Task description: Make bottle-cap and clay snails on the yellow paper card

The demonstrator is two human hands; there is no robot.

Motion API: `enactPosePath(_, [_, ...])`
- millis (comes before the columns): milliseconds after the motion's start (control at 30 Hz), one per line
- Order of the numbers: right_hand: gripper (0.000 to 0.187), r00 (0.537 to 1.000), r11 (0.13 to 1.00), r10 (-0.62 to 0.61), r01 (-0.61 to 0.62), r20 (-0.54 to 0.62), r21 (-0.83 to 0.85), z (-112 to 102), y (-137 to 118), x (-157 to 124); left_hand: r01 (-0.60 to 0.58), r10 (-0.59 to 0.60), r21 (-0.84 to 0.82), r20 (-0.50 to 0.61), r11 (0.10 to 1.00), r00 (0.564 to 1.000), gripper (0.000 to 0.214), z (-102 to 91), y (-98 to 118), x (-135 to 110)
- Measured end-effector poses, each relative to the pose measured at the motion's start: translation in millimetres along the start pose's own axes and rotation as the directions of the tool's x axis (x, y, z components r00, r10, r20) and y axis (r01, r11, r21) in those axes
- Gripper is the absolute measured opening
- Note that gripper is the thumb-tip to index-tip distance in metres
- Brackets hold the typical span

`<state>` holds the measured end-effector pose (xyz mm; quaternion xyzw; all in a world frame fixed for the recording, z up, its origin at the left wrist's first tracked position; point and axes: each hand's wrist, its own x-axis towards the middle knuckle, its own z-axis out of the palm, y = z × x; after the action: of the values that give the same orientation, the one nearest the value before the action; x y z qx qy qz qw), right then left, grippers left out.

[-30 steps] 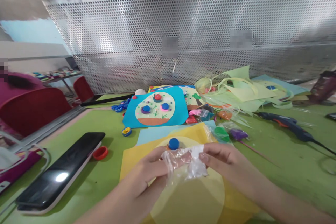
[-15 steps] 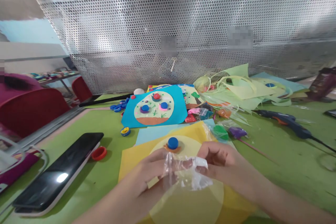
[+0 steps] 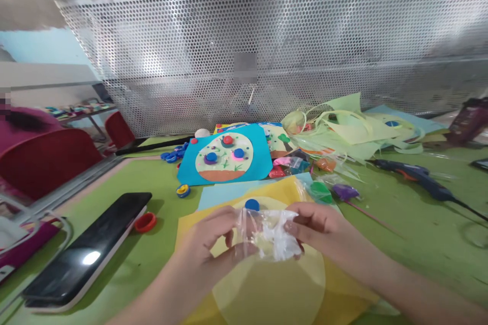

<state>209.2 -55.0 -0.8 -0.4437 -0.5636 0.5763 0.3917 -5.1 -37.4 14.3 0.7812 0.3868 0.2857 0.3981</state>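
Note:
Between my two hands is a small clear plastic bag (image 3: 280, 238) with something white in it, perhaps modelling clay. My left hand (image 3: 213, 244) pinches the bag's left side, thumb below and fingers above. On the other side, my right hand (image 3: 324, 226) grips the white-filled part. Both hands hover over a yellow sheet (image 3: 190, 228) bearing a large pale yellow circle (image 3: 274, 289). A blue bottle cap (image 3: 252, 205) sits near the top of that circle, partly behind the bag; the orange piece under it is now mostly hidden.
A blue card (image 3: 186, 170) with decorated caps stands behind. A phone (image 3: 91, 249), a red cap (image 3: 145, 222) and a yellow-and-blue cap (image 3: 183, 191) lie left. Bagged purple clay (image 3: 345, 192), a glue gun (image 3: 417, 175) and paper scraps (image 3: 343, 127) lie right. A perforated metal panel (image 3: 213, 61) backs the table.
Both hands have lifted slightly with the bag, which now covers the lower part of the blue cap. More of the white content shows, and the left fingers have shifted upward.

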Motion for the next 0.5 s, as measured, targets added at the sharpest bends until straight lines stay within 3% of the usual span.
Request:
enactPosePath(133, [0.026,0.999,0.993,-0.003,-0.002,0.041,0.117,3.8,3.2,-1.7,-0.098,0.102,0.055,-0.068,0.994,0.992,0.021,1.2,-4.8,0.3])
enactPosePath(300, [0.023,0.998,0.989,0.05,-0.053,0.025,0.137,8.0,2.7,-4.4,-0.154,0.145,0.078,0.109,0.985,0.983,0.032,4.2,-6.4,1.4])
enactPosePath(500, [0.029,0.997,0.991,0.073,-0.072,-0.003,0.115,7.2,3.2,-5.2,-0.118,0.116,0.006,0.134,0.993,0.984,0.029,7.8,-5.1,0.9])
